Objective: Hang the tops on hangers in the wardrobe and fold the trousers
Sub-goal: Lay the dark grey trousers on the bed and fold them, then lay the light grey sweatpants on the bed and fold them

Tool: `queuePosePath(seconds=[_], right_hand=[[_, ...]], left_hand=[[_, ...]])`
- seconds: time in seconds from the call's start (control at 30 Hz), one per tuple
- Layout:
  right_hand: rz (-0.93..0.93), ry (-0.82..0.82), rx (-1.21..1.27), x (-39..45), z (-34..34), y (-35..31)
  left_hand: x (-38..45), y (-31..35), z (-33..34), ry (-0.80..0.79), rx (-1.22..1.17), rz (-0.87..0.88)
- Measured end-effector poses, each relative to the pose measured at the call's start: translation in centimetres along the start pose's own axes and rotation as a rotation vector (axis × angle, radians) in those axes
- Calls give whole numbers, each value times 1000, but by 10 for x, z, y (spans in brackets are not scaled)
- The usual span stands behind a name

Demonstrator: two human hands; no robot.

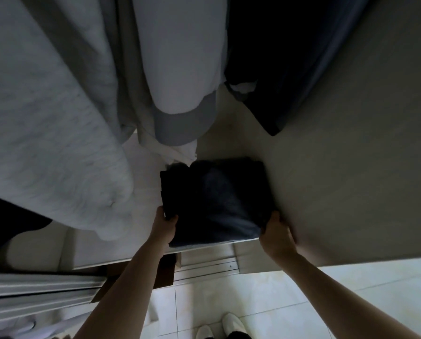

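Note:
A stack of folded dark trousers (216, 199) lies on the pale wardrobe floor (229, 133), its near edge at the front lip. My left hand (164, 226) grips the stack's near left corner, thumb on top. My right hand (276, 233) grips the near right corner, its fingers hidden under the cloth. Above hang tops: a grey fleecy one (48, 133) at left, a white and light blue one (180, 81) in the middle, a dark navy one (283, 64) at right. Their hangers are out of view.
The wardrobe's right side wall (363, 155) stands close beside the stack. A sliding-door track (209, 265) runs along the front. A door edge (38, 289) is at lower left. White slippers (219, 326) stand on the tiled floor (290, 302) below.

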State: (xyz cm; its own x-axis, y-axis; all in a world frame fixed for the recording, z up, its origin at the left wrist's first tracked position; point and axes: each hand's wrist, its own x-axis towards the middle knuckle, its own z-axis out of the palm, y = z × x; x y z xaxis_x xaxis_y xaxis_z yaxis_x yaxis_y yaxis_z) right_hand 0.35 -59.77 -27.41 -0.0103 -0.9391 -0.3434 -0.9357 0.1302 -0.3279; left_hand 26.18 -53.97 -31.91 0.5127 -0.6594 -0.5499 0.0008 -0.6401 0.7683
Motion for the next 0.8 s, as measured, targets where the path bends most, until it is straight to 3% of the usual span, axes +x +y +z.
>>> queuePosePath(seconds=[0.23,0.43,0.63,0.8], right_hand=[[-21,-74,-67,-23,-8,4],[-227,-194,71,-64,-25,0],[-421,-326,113,-76,-44,-9],[-666,-451,64,-87,-45,3]], left_hand=[[-32,-11,-10,8,80,-83],[-87,-17,-14,23,-227,-340],[-177,11,-3,126,-620,-275],[-262,-1,23,416,-559,-200]])
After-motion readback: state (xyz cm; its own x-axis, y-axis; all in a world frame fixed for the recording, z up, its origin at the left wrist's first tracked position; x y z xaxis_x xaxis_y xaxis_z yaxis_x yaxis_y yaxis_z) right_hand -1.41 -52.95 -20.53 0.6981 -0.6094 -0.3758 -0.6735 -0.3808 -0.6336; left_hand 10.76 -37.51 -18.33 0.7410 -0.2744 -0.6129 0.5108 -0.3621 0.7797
